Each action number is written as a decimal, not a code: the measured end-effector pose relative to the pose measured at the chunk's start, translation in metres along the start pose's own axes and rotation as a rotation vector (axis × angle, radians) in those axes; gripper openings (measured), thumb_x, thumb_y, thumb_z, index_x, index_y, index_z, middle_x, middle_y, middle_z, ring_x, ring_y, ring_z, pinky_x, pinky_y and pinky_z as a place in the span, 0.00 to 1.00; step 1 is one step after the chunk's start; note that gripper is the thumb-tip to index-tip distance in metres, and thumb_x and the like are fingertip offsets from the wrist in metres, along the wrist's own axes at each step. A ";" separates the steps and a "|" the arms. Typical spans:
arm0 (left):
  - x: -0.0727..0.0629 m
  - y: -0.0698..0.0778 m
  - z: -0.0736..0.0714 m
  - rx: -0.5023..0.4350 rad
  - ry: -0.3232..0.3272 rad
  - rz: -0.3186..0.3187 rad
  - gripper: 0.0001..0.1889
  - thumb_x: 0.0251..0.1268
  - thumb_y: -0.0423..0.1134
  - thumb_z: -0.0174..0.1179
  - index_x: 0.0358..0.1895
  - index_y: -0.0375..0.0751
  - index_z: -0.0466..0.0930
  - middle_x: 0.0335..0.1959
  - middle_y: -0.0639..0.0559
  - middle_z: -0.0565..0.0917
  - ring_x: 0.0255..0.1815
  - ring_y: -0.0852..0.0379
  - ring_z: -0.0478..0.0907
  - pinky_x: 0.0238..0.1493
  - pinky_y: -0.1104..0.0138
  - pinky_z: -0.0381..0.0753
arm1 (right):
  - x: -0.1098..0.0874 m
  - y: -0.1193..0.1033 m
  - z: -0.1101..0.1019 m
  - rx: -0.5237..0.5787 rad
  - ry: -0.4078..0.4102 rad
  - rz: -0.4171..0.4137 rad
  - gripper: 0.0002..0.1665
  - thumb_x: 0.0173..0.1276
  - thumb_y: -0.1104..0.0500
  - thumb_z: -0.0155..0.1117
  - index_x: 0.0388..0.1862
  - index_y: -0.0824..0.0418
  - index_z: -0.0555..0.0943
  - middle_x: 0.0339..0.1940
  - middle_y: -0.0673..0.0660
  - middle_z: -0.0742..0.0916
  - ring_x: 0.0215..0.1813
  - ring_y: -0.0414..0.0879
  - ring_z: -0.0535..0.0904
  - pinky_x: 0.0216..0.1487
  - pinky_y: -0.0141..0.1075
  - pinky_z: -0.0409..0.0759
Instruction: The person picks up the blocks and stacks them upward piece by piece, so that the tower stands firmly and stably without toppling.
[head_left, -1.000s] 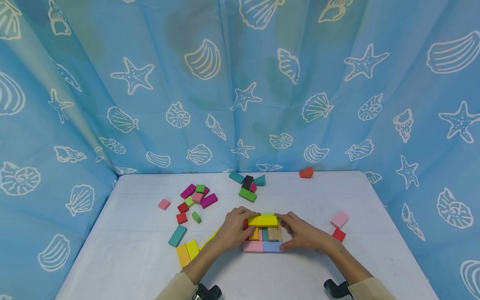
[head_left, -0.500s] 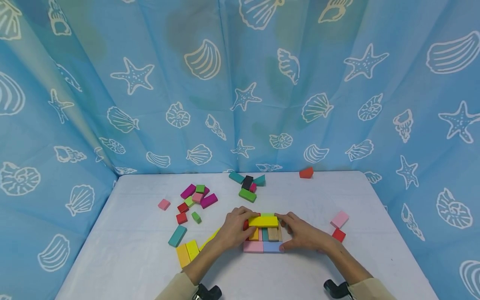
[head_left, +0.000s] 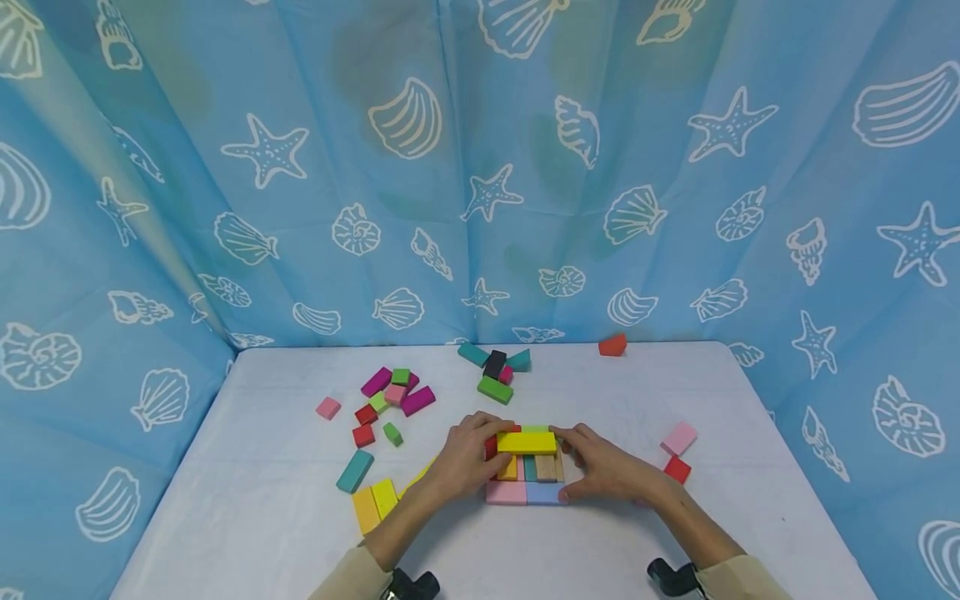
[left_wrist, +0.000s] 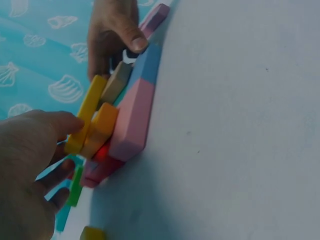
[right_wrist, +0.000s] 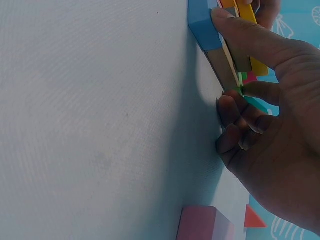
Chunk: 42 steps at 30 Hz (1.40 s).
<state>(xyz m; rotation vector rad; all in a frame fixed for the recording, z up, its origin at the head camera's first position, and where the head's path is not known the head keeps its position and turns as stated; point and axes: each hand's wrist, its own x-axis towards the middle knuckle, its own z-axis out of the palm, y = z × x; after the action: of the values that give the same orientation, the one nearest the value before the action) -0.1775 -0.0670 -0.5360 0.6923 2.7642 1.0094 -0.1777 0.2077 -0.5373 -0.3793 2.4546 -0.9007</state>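
Note:
A flat structure of coloured toy building blocks stands before me, with a pink block [head_left: 507,493] and a blue block [head_left: 543,494] along its front. On top, a long yellow block [head_left: 527,442] lies across the orange block [left_wrist: 101,129] and a wooden block [head_left: 546,469]. My left hand [head_left: 467,457] pinches the yellow block's left end between thumb and forefinger. My right hand [head_left: 607,467] holds the structure's right side, thumb on the blue block's corner and forefinger at the back near a green block. Its other fingers are curled beside it in the right wrist view.
Loose blocks lie on the white table [head_left: 262,467]: several at the back left around a magenta block [head_left: 417,402], several by a black block [head_left: 495,364], and a pink block [head_left: 678,438] with a red block [head_left: 677,470] at right. Yellow blocks [head_left: 385,498] lie beside my left forearm.

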 end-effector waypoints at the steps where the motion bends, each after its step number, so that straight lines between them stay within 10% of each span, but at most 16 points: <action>1: -0.002 -0.001 -0.002 -0.004 0.008 -0.010 0.27 0.66 0.48 0.67 0.68 0.55 0.76 0.62 0.54 0.76 0.63 0.55 0.71 0.65 0.50 0.73 | 0.000 0.000 0.000 0.000 -0.003 -0.001 0.60 0.47 0.43 0.84 0.78 0.49 0.64 0.54 0.50 0.76 0.51 0.46 0.72 0.53 0.37 0.83; 11: -0.035 -0.026 -0.035 -0.009 0.071 -0.115 0.28 0.62 0.48 0.71 0.66 0.54 0.77 0.60 0.55 0.77 0.65 0.52 0.71 0.61 0.49 0.78 | 0.001 -0.002 0.000 0.023 -0.003 0.020 0.61 0.47 0.43 0.84 0.78 0.48 0.64 0.56 0.49 0.76 0.53 0.45 0.72 0.55 0.39 0.82; 20: -0.062 -0.040 -0.046 0.130 -0.001 -0.244 0.35 0.51 0.55 0.76 0.65 0.55 0.78 0.57 0.53 0.79 0.59 0.53 0.74 0.57 0.49 0.80 | 0.000 -0.003 -0.001 0.016 0.002 0.023 0.61 0.46 0.43 0.84 0.78 0.49 0.64 0.56 0.50 0.76 0.53 0.45 0.71 0.54 0.39 0.83; 30: -0.078 -0.051 -0.055 0.304 -0.123 -0.220 0.34 0.46 0.55 0.79 0.59 0.49 0.81 0.44 0.57 0.81 0.47 0.55 0.74 0.58 0.49 0.76 | -0.001 -0.001 0.000 0.010 0.006 0.012 0.61 0.47 0.44 0.84 0.78 0.49 0.64 0.55 0.50 0.76 0.52 0.45 0.72 0.53 0.38 0.83; 42: -0.081 -0.056 -0.056 0.212 -0.045 -0.179 0.23 0.56 0.49 0.75 0.56 0.53 0.84 0.44 0.61 0.82 0.41 0.63 0.76 0.50 0.60 0.82 | -0.002 -0.001 0.000 -0.004 0.010 0.002 0.61 0.47 0.43 0.84 0.79 0.49 0.63 0.55 0.49 0.75 0.52 0.45 0.71 0.53 0.38 0.83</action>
<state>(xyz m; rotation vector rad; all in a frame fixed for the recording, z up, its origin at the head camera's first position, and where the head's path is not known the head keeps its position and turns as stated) -0.1412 -0.1743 -0.5322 0.4727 2.8572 0.6656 -0.1763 0.2075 -0.5358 -0.3740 2.4660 -0.8995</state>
